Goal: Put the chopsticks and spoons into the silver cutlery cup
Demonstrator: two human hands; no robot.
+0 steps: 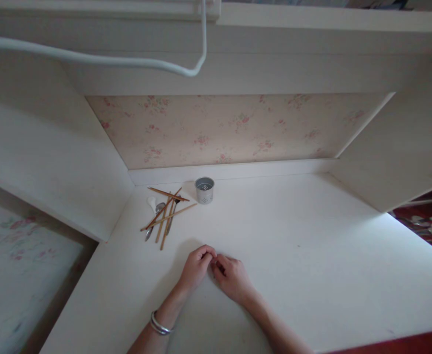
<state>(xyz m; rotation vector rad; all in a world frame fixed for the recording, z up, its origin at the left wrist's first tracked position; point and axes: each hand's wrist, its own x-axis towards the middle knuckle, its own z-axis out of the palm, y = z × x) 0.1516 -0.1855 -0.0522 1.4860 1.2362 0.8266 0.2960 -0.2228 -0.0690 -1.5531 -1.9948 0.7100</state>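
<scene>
My left hand (198, 265) and my right hand (232, 276) rest close together on the white tabletop, their curled fingertips touching. Both sets of fingers are closed, and no object shows in either. A metal bangle (160, 324) circles my left wrist. Beyond my left hand lies a loose pile of brown chopsticks (166, 223), crossing one another. Among them are a metal spoon (160, 207), a fork (177, 200) and a white spoon (151, 202). A grey perforated metal cup (204, 191) stands upright just right of the pile, apart from both hands.
The white tabletop (312, 265) sits between a left side panel (53, 147) and a right side panel (393, 147). Floral wallpaper (238, 128) covers the back. A white bent tube (127, 61) hangs across the upper left, below a shelf edge (312, 19).
</scene>
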